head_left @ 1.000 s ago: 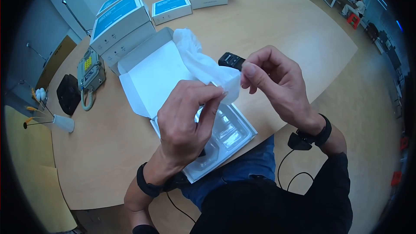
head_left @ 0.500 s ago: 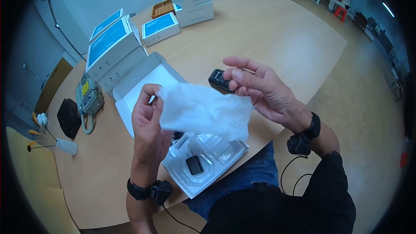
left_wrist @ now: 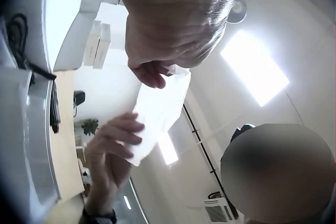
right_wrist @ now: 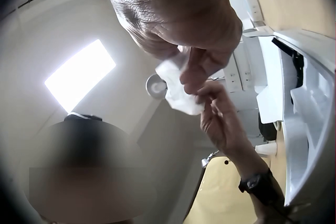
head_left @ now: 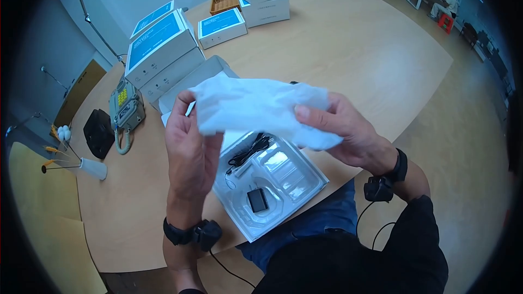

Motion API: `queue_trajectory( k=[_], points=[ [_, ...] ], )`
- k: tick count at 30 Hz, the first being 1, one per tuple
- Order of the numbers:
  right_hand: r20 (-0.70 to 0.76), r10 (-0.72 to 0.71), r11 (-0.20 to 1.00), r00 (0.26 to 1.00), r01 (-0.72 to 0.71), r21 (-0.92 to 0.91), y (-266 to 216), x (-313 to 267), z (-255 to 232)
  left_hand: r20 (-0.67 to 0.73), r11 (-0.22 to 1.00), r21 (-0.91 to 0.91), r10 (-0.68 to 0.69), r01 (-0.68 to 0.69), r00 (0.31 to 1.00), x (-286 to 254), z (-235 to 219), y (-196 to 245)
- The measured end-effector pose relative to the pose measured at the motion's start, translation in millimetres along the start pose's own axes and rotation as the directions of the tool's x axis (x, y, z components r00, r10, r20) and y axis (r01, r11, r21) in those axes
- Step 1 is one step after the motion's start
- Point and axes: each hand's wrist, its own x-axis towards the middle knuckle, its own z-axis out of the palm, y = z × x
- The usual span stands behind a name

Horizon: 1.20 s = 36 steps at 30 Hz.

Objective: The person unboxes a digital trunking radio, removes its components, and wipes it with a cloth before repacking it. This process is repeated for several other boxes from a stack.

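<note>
A thin, wrinkled white wrapping sleeve [head_left: 256, 103] is stretched between both hands above the open box. My left hand [head_left: 188, 136] pinches its left end, and my right hand [head_left: 348, 130] grips the right end with the thumb laid over the front. In the left wrist view the sleeve [left_wrist: 160, 111] hangs flat and pale between the hands. Below it, the box's clear plastic tray [head_left: 294, 207] holds a black power adapter [head_left: 257, 200] and a coiled black cable [head_left: 250, 149]. The sleeve hides most of the small black device on the table behind it.
Stacked white-and-blue boxes [head_left: 163, 49] stand behind the open lid, with more boxes [head_left: 267, 8] and a brown basket [head_left: 225, 2] farther back. On the left are a telephone [head_left: 126, 106], a black pouch [head_left: 99, 133] and a white vase [head_left: 93, 169]. A person sits in the far background.
The sleeve went from bunched to spread out. My left hand shifted to its left end, and the right hand, loose beside it half a second ago, now grips the right end.
</note>
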Motion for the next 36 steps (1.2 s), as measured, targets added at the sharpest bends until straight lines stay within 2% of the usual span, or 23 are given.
queue_trajectory(
  k=[1,2,3,4,5,8,10,13,14,15,17,19,21,25,27,28,29,30,31,32,33,34,36],
  points=[
    [0.007,0.002,1.000,1.000,-0.002,-0.004,-5.9,0.3,2.3,-0.132,0.982,0.184,-0.026,0.050,0.991,4.2,-2.3,1.9],
    [-0.058,-0.095,0.986,0.994,0.086,-0.146,-12.1,1.1,2.2,-0.306,0.894,0.446,0.114,0.037,0.945,6.3,1.1,3.6],
    [-0.111,-0.203,0.943,0.973,0.164,-0.291,-16.3,1.6,1.6,-0.304,0.895,0.444,0.118,0.031,0.945,7.9,-0.7,4.2],
    [-0.191,-0.326,0.890,0.926,0.232,-0.392,-12.2,8.4,5.4,-0.236,0.723,0.668,0.431,-0.177,0.871,10.2,-4.4,4.7],
    [-0.190,-0.329,0.888,0.925,0.234,-0.395,-11.0,11.2,8.1,-0.091,0.450,0.833,0.685,-0.321,0.723,11.7,-6.1,5.0],
    [-0.038,-0.382,0.729,0.923,0.276,-0.626,1.8,21.7,8.2,0.409,0.248,0.815,0.394,-0.524,0.823,-10.2,34.0,10.4],
    [0.026,-0.348,0.797,0.937,0.310,-0.519,7.0,23.1,18.3,0.413,0.194,0.866,0.240,-0.460,0.878,-19.8,57.5,3.5],
    [0.136,-0.350,0.855,0.927,0.375,-0.358,19.9,18.9,22.1,0.377,0.167,0.885,0.291,-0.434,0.880,-15.1,37.2,-10.6],
    [0.146,-0.338,0.832,0.930,0.367,-0.415,23.3,16.8,20.4,0.265,0.298,0.884,0.313,-0.360,0.912,-13.6,33.8,-13.2],
    [0.155,-0.330,0.803,0.931,0.363,-0.472,24.6,16.3,19.9,0.265,0.296,0.885,0.316,-0.360,0.911,-12.5,32.2,-13.8],
    [0.135,-0.344,0.777,0.929,0.363,-0.514,18.4,16.9,25.7,0.106,0.615,0.758,0.212,-0.217,0.972,-11.2,30.7,-14.7],
    [0.042,-0.289,0.784,0.957,0.261,-0.563,11.1,22.6,21.6,0.109,0.626,0.749,0.207,-0.217,0.972,-12.3,35.1,-10.5],
    [-0.004,-0.306,0.807,0.952,0.257,-0.532,12.7,26.0,19.1,-0.029,0.714,0.700,-0.003,0.022,1.000,-15.6,40.6,-0.1],
    [-0.020,-0.355,0.775,0.935,0.282,-0.566,25.7,26.5,2.7,-0.132,0.856,0.517,0.042,0.032,0.990,-5.7,28.1,-3.7],
    [0.129,-0.344,0.628,0.930,0.330,-0.705,27.9,23.6,-5.0,-0.212,0.871,0.491,0.127,-0.007,0.969,-2.4,24.4,-2.7],
    [0.163,-0.262,0.526,0.951,0.282,-0.802,15.3,20.7,-4.4,-0.232,0.893,0.450,0.118,0.000,0.966,-1.6,25.4,-0.8],
    [0.166,-0.255,0.526,0.952,0.281,-0.803,12.4,23.3,-11.9,-0.238,0.894,0.448,0.119,0.000,0.964,-1.0,23.9,-1.0],
    [0.223,-0.377,0.170,0.899,0.304,-0.937,11.3,27.2,-21.7,-0.231,0.867,0.498,0.135,-0.002,0.963,-0.7,22.8,-1.5],
    [0.319,-0.461,-0.207,0.828,0.249,-0.946,10.1,31.4,-32.7,-0.222,0.837,0.547,0.150,-0.005,0.963,-0.8,22.3,-2.2],
    [0.320,-0.464,-0.322,0.826,0.180,-0.930,8.6,37.3,-45.8,-0.222,0.839,0.544,0.150,-0.005,0.964,-1.0,21.1,-4.6],
    [0.318,-0.463,-0.323,0.827,0.176,-0.930,8.9,41.2,-56.0,-0.127,0.668,0.739,0.264,-0.086,0.956,-1.4,19.2,-8.1],
    [0.210,-0.358,-0.343,0.910,0.081,-0.936,9.7,44.3,-64.8,-0.004,0.448,0.879,0.349,-0.162,0.937,-1.9,18.8,-10.1],
    [-0.014,-0.097,-0.336,0.995,-0.046,-0.941,9.7,52.2,-77.0,0.011,0.426,0.894,0.283,-0.136,0.959,-5.7,25.3,-9.4]
  ],
)
